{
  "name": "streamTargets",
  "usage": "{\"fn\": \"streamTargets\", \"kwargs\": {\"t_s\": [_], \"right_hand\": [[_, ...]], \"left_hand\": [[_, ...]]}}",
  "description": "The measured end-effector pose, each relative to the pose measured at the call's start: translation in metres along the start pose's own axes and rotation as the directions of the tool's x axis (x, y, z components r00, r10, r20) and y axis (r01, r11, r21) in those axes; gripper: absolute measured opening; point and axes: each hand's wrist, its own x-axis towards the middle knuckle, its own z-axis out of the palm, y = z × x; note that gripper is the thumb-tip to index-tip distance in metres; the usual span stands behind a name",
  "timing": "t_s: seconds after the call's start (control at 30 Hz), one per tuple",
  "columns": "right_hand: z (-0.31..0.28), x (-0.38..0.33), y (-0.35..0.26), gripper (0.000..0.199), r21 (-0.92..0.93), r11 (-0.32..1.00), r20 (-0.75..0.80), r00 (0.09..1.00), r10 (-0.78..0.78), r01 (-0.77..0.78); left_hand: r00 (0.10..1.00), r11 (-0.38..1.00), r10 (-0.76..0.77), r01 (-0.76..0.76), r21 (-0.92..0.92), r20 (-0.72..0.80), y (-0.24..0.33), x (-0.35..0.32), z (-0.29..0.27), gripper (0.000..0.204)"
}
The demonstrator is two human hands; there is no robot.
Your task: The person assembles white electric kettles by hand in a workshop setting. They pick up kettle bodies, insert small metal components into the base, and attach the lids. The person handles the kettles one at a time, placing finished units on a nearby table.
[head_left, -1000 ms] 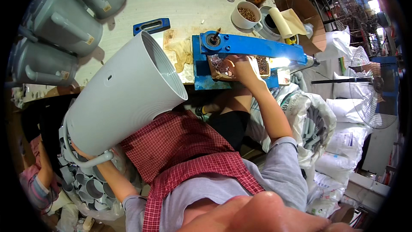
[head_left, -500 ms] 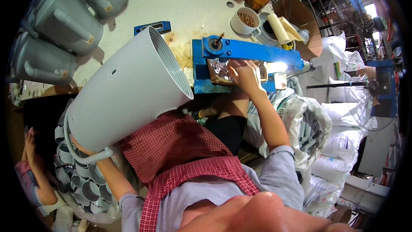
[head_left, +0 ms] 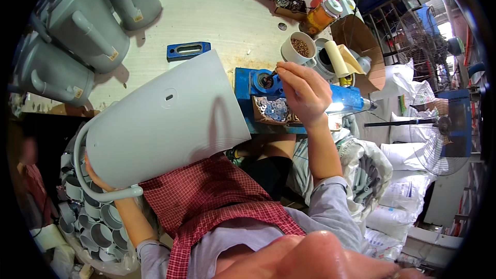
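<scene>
A large grey plastic bucket point(head_left: 170, 119) lies tilted across my lap, its open end toward the table's blue hand press point(head_left: 349, 97). It has a small slot in its wall and a curved grey handle point(head_left: 81, 170) at the near left end. My left hand point(head_left: 94, 174) holds that end, with most fingers hidden behind it. Over the press, my right hand point(head_left: 307, 92) pinches with thumb and forefinger close to the upright spindle point(head_left: 267, 79); what sits between the fingertips is too small to make out. Below it is a cardboard box of washers point(head_left: 273, 109).
Several grey lidded pails point(head_left: 85, 36) stand at the far left. A blue slotted bar point(head_left: 188, 50), a white mug of brass-coloured pieces point(head_left: 290, 51) and an orange jar point(head_left: 318, 18) are on the table. Sacks of grey parts point(head_left: 364, 170) and a fan point(head_left: 443, 124) stand right.
My right hand has left the washer box and risen to the press spindle. The bucket has turned and shifted right, so its open mouth no longer shows.
</scene>
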Motion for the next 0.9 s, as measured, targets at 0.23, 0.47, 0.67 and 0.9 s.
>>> {"fn": "streamTargets", "kwargs": {"t_s": [0.23, 0.47, 0.67, 0.9], "right_hand": [[-0.011, -0.010, -0.015, 0.031, 0.081, 0.979, 0.002, 0.983, 0.185, -0.185], [-0.044, -0.071, -0.054, 0.025, 0.406, 0.651, 0.198, 0.757, 0.623, -0.642], [-0.069, -0.150, -0.034, 0.018, 0.856, 0.156, -0.041, 0.236, 0.971, -0.493], [-0.093, -0.168, 0.004, 0.019, 0.829, 0.295, -0.162, 0.300, 0.940, -0.475]], "left_hand": [[0.986, 0.998, 0.067, -0.066, -0.010, 0.153, -0.012, 0.021, -0.012, 0.052], [0.952, 0.979, 0.096, -0.143, 0.145, 0.289, -0.040, 0.019, 0.096, 0.047], [0.741, 0.894, 0.206, -0.409, 0.185, 0.639, -0.121, -0.013, 0.184, 0.045], [0.666, 0.942, 0.191, -0.330, 0.055, 0.721, -0.170, -0.035, 0.223, 0.044]]}}
